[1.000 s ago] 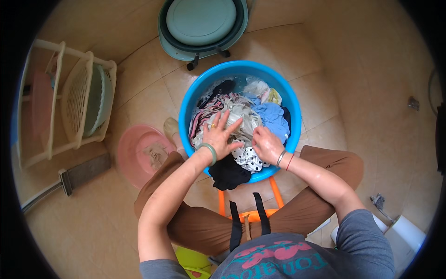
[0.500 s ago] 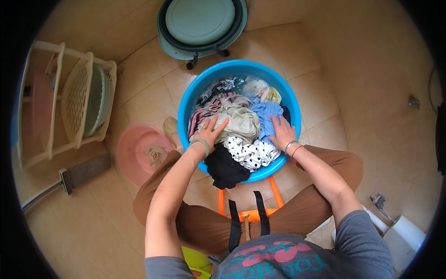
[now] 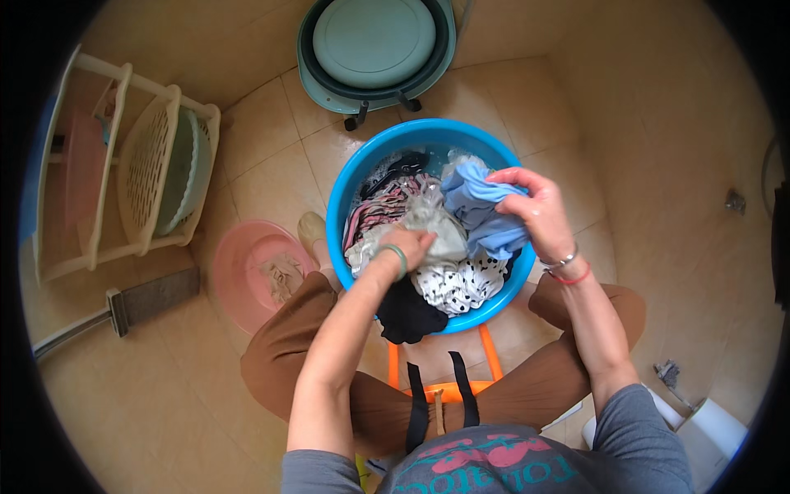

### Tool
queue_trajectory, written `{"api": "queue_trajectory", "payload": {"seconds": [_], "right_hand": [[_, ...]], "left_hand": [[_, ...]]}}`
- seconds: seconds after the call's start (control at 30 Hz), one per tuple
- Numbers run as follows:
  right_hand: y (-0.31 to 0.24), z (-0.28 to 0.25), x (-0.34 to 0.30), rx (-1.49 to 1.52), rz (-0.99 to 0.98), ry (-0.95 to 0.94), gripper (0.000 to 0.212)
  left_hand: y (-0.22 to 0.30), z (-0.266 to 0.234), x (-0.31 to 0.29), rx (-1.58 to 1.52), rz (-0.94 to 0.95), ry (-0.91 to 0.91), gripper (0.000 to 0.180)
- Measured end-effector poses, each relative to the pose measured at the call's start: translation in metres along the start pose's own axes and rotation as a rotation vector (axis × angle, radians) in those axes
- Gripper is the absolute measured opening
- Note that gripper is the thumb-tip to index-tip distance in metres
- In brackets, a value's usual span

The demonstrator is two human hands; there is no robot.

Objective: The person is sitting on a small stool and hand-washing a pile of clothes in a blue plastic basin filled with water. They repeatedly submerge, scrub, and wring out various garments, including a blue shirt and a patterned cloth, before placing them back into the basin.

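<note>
A blue basin (image 3: 339,193) of wet laundry stands between my knees. My right hand (image 3: 539,210) pinches a light blue cloth (image 3: 481,206) and holds part of it up at the basin's right side. My left hand (image 3: 409,241) is closed on a pale grey-green garment (image 3: 440,222) in the middle; some of its fingers are hidden by the cloth. Below the blue cloth lies a white cloth with black dots (image 3: 461,284). A black garment (image 3: 411,315) hangs over the near rim. Pink-and-dark striped cloth (image 3: 385,206) lies at the left, with water behind it.
To the left, a pink basin (image 3: 234,263) holds a beige cloth (image 3: 282,276). A cream rack (image 3: 95,239) with basins stands at the far left, near a squeegee-like floor tool (image 3: 156,298). Folded green basins (image 3: 374,49) lean against the back wall. An orange stool (image 3: 444,390) is beneath me.
My right hand has taken hold of the blue cloth and raised it. My left hand has moved right and closed on the pale garment. Both hands were spread flat on the laundry before.
</note>
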State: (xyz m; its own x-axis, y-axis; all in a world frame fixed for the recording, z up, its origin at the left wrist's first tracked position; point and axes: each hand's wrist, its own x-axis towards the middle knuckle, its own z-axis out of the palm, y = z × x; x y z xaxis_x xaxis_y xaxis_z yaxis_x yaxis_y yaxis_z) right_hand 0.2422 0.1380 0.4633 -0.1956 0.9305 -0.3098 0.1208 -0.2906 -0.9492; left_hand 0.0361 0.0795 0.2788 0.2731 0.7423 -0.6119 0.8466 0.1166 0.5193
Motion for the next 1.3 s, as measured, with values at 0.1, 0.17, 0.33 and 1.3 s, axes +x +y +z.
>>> {"api": "queue_trajectory", "payload": {"seconds": [0.1,0.17,0.33,1.3], "right_hand": [[-0.054,0.007,-0.001,0.099,-0.047,-0.059,0.03],[-0.071,0.008,0.009,0.03,-0.152,-0.094,0.03],[-0.022,0.023,0.053,-0.152,-0.124,-0.265,0.032],[-0.039,-0.029,-0.01,-0.43,-0.387,-0.245,0.014]], "left_hand": [[0.028,0.014,-0.017,0.113,0.054,-0.194,0.05],[0.04,0.013,-0.025,0.145,0.102,-0.237,0.051],[0.012,-0.012,-0.012,-0.299,0.048,0.038,0.045],[0.146,-0.163,-0.155,-1.606,0.316,0.194,0.023]]}}
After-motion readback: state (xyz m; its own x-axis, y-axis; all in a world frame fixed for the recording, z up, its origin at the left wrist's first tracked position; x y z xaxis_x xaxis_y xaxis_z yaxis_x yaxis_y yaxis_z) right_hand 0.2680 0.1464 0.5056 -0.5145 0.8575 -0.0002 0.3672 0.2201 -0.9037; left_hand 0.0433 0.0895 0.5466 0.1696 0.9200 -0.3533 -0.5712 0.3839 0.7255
